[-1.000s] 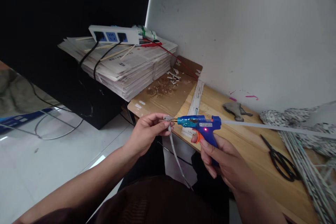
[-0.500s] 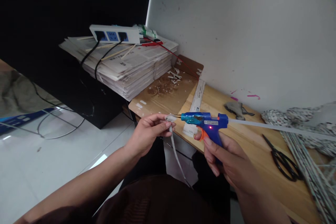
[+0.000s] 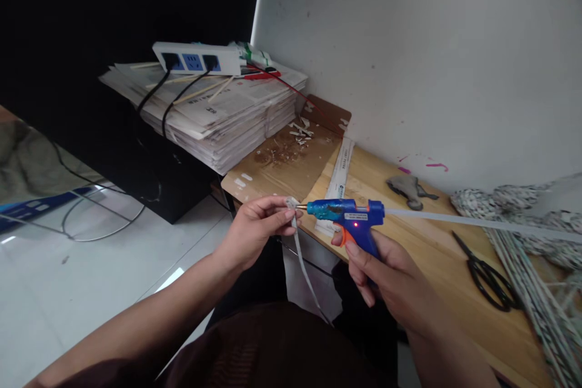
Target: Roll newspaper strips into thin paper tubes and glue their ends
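My left hand (image 3: 266,222) is closed in a pinch on the upper end of a narrow pale paper strip (image 3: 304,267), whose tail hangs down toward my lap. A blue glue gun (image 3: 361,221) is in my right hand (image 3: 386,267), fingers wrapped round its handle and one finger at the orange trigger (image 3: 346,235). Its metal nozzle points left and meets the strip's end at my left fingertips; whether it touches cannot be made out. A red light glows on the gun's side, and a long translucent glue stick (image 3: 431,216) sticks out of its back.
A stack of newspapers (image 3: 254,124) carries a power strip (image 3: 195,59) with two black plugs. Paper scraps (image 3: 302,131) lie on the brown board. On the wooden table (image 3: 436,260) are black scissors (image 3: 488,279), a grey rag (image 3: 409,189) and rolled paper rods (image 3: 522,273).
The glue gun has moved left and slightly down, bringing its nozzle to the strip's end. My left hand stays nearly in place with the strip.
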### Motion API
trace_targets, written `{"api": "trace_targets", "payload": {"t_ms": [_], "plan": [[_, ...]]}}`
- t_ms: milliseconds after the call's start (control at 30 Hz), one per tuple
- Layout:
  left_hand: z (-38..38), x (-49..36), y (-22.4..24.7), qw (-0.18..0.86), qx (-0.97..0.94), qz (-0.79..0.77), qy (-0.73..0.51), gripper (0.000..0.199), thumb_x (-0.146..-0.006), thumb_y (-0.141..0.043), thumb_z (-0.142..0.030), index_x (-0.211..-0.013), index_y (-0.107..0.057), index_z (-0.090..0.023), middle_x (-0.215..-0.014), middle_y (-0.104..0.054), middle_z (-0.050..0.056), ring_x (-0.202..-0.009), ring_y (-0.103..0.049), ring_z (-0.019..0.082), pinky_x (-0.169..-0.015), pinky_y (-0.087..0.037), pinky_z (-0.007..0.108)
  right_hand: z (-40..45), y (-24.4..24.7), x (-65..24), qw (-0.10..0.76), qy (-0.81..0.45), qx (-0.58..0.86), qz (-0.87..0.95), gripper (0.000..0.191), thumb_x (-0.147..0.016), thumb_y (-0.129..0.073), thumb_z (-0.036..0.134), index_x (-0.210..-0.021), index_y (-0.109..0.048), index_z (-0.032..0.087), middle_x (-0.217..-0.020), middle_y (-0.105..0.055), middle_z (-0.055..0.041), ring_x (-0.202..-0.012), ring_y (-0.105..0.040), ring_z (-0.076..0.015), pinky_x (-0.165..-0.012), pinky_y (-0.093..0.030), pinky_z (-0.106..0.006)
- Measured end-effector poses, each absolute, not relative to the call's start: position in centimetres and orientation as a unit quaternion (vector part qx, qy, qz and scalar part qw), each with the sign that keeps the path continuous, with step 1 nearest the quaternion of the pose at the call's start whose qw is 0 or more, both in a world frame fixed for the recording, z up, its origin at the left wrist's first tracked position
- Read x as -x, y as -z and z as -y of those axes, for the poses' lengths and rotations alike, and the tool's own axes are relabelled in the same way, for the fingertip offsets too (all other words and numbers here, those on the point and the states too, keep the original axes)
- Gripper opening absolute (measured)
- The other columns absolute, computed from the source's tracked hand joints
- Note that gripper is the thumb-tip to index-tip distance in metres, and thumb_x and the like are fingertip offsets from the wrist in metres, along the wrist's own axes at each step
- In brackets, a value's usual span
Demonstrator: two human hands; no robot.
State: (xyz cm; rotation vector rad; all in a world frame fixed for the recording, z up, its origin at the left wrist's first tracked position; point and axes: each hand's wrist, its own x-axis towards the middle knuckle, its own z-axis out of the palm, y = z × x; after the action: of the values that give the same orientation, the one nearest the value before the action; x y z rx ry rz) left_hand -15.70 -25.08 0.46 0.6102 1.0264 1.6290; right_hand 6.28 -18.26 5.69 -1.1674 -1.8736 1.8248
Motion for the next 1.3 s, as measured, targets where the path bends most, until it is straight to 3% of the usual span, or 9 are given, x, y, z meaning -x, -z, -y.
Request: {"api": "trace_targets", "payload": {"t_ms": [367,700,1033,1300], "plan": [[24.9,15.9,-0.3,0.540,-0.244,-0.444,-0.672,0.022,-0.074,-0.077,-0.025,-0.093,-0.072,-0.016,-0.088,-0.075,0.006,-0.078,-0.070,0.014,-0.068,-0.057,0.022,19.0,-7.7,-6.0,0.128,-0.591,0.431,0.670,0.037,-0.089,-0.055,0.051,-0.074,-0.048,0.019,-0.062,-0.052,0.0042,-0.044,-0.045,-0.0049,-0.042,-0.036,-0.018],[24.9,15.7,-0.7,0.535,-0.225,-0.453,-0.676,0.027,-0.071,-0.079,-0.024,-0.094,-0.069,-0.013,-0.083,-0.073,0.006,-0.076,-0.070,0.015,-0.066,-0.057,0.024,19.2,-7.7,-5.9,0.108,-0.576,0.421,0.692,0.036,-0.091,-0.054,0.049,-0.113,-0.058,0.021,-0.064,-0.052,0.0030,-0.049,-0.047,-0.0084,-0.044,-0.038,-0.020],[24.6,15.5,-0.4,0.550,-0.220,-0.431,-0.681,0.023,-0.069,-0.080,-0.020,-0.088,-0.069,-0.013,-0.079,-0.073,0.004,-0.070,-0.068,0.013,-0.064,-0.058,0.023,20.1,-8.5,-5.9,0.110,-0.605,0.393,0.684,0.036,-0.090,-0.056,0.049,-0.108,-0.058,0.019,-0.063,-0.051,0.0028,-0.048,-0.046,-0.0079,-0.045,-0.038,-0.020],[24.9,15.8,-0.7,0.587,-0.204,-0.423,-0.660,0.022,-0.070,-0.080,-0.022,-0.088,-0.070,-0.013,-0.086,-0.075,0.008,-0.076,-0.071,0.017,-0.067,-0.058,0.024,18.4,-6.2,-6.3,0.137,-0.619,0.401,0.662,0.029,-0.091,-0.056,0.047,-0.100,-0.057,0.020,-0.062,-0.052,0.0046,-0.043,-0.044,-0.0057,-0.042,-0.034,-0.019]]}}
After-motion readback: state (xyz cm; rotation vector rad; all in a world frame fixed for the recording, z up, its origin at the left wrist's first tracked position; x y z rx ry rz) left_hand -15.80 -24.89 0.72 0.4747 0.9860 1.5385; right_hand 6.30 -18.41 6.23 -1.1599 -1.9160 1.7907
